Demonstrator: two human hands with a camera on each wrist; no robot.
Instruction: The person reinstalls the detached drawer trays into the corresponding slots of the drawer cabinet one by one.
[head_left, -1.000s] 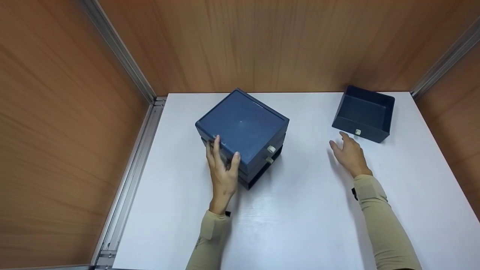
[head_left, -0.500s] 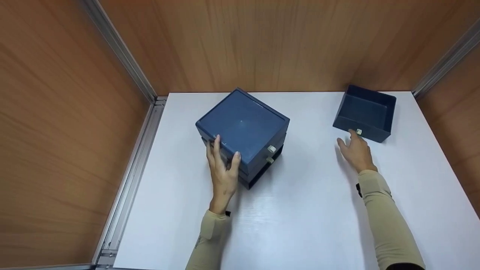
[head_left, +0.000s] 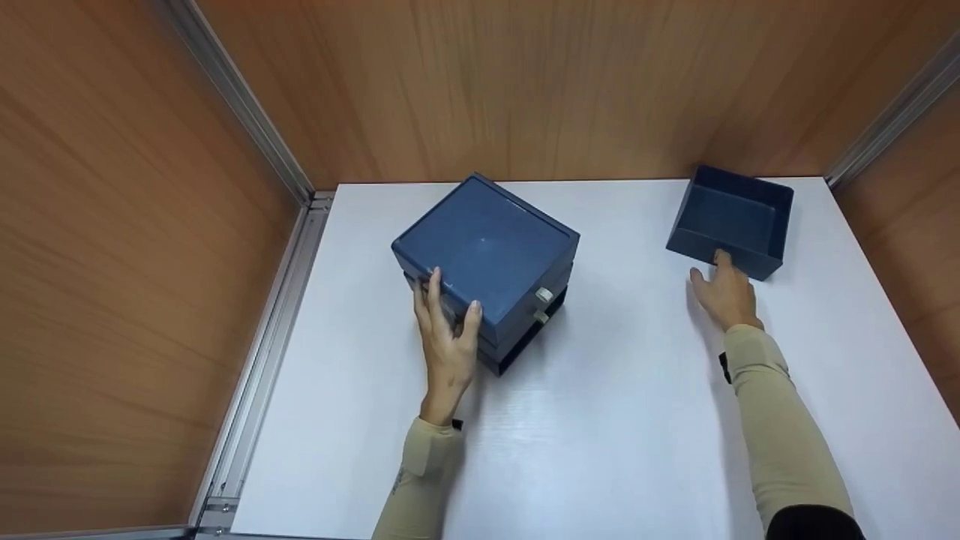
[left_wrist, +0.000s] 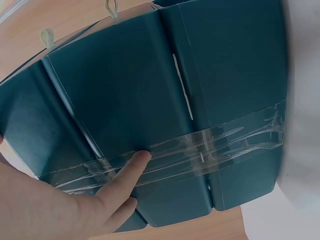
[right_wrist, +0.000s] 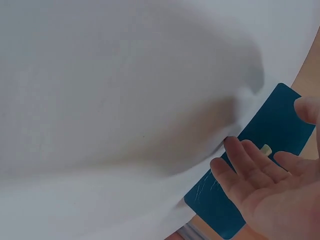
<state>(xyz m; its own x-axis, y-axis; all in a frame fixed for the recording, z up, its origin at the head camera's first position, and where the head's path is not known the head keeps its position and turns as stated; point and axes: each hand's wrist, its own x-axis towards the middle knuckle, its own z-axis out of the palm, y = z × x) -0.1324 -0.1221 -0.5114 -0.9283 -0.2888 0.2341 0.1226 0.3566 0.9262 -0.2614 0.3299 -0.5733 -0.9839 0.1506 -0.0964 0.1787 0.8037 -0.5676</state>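
A dark blue stack of small drawers point(head_left: 484, 240) stands turned at an angle on the white table. Two pale pull tabs point(head_left: 543, 295) show on its front, above a dark open slot at the bottom. My left hand point(head_left: 448, 360) rests on its near left side, fingers extended and the thumb by the top edge. Clear tape point(left_wrist: 230, 140) runs across the stacked sections in the left wrist view. At the back right lies a loose open-topped drawer point(head_left: 757, 264). My right hand point(head_left: 731, 296) is at its front, fingers loosely bent beside the pale tab point(right_wrist: 266, 149); contact is unclear.
The white table point(head_left: 600, 450) meets a wood-grain back wall point(head_left: 510, 90). Another wood panel point(head_left: 135, 262) stands on the left, with a metal rail point(head_left: 262, 352) along its foot. A third panel point(head_left: 900, 262) closes the right side.
My right hand has moved right and a little away from me, up to the loose drawer's front, and now covers its tab in the head view. The left hand stays on the stack.
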